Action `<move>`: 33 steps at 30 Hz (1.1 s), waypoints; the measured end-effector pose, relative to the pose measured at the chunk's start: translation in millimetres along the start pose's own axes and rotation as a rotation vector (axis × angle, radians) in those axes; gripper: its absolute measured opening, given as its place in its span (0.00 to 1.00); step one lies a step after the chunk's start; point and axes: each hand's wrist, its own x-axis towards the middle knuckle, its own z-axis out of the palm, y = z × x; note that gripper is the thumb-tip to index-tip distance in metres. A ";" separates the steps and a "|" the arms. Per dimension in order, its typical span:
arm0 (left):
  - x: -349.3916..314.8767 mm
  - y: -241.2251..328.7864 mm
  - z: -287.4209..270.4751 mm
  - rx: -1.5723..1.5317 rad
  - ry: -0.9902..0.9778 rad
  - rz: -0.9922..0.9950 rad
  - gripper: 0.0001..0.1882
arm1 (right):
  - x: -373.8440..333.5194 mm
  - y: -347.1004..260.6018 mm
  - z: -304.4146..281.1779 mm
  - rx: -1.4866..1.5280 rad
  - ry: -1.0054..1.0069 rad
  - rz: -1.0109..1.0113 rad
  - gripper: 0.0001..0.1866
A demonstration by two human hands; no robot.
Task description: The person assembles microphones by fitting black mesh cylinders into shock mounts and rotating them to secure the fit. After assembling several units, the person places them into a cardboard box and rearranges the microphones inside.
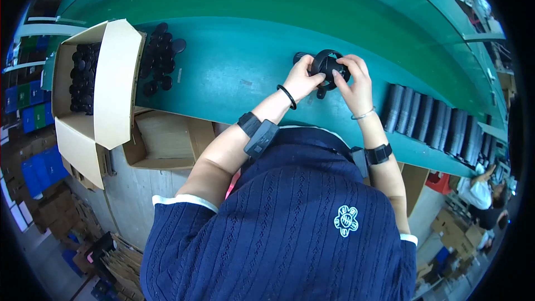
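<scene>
Over the green worktop, both of my hands are closed on one round black plastic part with a raised ring (327, 56). My left hand (305, 80) grips it from the left, the thumb pressed against its near side. From the right my right hand (355, 82) holds the same part, thumb on its face and fingers curled over the rim. A small black piece (299, 56) shows just behind my left fingers. Another dark bit (321, 94) sticks out below the ring; whether it belongs to the part I cannot tell.
Rows of stacked black ribbed parts (426, 114) line the worktop (239, 50) at right. Loose black round pieces (161, 61) lie at left, beside an open cardboard box (117, 78) holding more. Another carton (167, 136) stands below the edge. People (487, 200) are at far right.
</scene>
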 end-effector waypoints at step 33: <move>18.8 -14.0 6.5 1.354 0.126 0.276 0.44 | 13.3 43.8 19.4 -0.357 -0.202 0.178 0.03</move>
